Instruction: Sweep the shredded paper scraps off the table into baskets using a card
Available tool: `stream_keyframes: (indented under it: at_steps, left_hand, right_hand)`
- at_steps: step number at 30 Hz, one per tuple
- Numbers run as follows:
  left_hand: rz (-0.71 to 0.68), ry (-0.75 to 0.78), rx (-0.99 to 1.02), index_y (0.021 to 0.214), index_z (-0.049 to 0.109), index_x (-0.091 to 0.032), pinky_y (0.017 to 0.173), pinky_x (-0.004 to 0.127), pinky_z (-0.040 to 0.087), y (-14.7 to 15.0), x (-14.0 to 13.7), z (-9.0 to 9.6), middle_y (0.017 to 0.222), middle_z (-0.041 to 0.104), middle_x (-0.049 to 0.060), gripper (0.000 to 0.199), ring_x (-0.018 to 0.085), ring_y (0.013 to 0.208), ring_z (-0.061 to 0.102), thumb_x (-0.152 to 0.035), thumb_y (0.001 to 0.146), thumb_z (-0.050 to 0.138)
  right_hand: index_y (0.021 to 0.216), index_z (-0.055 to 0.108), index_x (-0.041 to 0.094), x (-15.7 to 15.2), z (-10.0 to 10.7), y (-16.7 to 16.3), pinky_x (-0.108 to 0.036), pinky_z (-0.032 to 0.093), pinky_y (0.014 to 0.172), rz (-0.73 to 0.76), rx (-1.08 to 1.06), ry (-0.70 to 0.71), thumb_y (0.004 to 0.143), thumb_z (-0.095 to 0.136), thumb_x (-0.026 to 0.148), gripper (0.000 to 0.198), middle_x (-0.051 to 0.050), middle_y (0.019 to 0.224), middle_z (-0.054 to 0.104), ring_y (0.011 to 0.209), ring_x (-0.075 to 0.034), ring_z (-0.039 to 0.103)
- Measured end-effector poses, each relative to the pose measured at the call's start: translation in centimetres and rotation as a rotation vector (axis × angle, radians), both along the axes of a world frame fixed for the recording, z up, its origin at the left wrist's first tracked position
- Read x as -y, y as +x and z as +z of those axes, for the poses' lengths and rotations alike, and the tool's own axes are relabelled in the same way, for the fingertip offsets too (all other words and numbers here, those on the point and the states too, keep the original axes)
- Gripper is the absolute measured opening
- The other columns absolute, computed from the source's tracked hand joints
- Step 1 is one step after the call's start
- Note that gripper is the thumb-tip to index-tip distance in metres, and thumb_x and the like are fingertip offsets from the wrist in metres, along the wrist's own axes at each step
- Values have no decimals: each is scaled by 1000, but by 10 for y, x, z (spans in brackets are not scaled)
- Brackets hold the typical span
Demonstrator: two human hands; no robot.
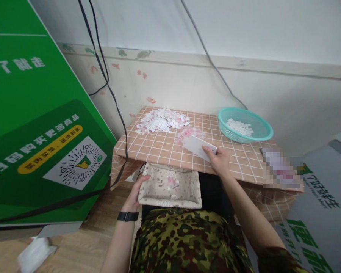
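Observation:
My left hand (136,192) is closed on the left rim of a cream patterned fabric-lined basket (198,189), held below the table's front edge. A few pink and white paper scraps (172,182) lie inside it. In my right hand (219,161) is a flat white rectangular card (198,148), pinched at its near right end with the thumb on top. Its far edge is beside a small patch of pinkish scraps (189,132) on the tablecloth. Farther back on the left rises a heap of white and pink paper scraps (162,120).
A turquoise plastic colander (264,131) with white pieces stands at the right back. Near the table's (235,163) right end lies a partly pixelated phone-like object (280,167). A green sign (39,113) leans at left, crossed by a black cable (127,148). Grey boxes (324,189) stand right.

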State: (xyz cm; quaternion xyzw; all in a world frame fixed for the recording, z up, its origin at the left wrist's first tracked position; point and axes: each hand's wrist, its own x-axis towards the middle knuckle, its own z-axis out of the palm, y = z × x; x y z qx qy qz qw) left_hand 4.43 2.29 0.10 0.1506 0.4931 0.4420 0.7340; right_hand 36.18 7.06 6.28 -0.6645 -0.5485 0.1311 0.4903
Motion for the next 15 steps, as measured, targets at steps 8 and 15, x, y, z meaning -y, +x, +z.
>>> stream_keyframes:
  at_steps: [8,15]
  left_hand:
    - [13,3,-24,111,66,-10,63,33,55,0,-1,5,84,77,11,41,28,77,72,-24,73,64]
    - [18,30,-1,108,67,-9,67,34,55,0,-5,5,79,76,10,39,27,76,72,-22,71,64]
  right_hand:
    - [85,75,17,-25,-1,-23,-28,43,57,301,-67,8,77,63,51,36,-4,73,70,65,-19,60]
    - [85,76,20,-16,10,-28,-26,41,52,477,5,-50,79,63,47,31,-1,67,69,60,-17,60]
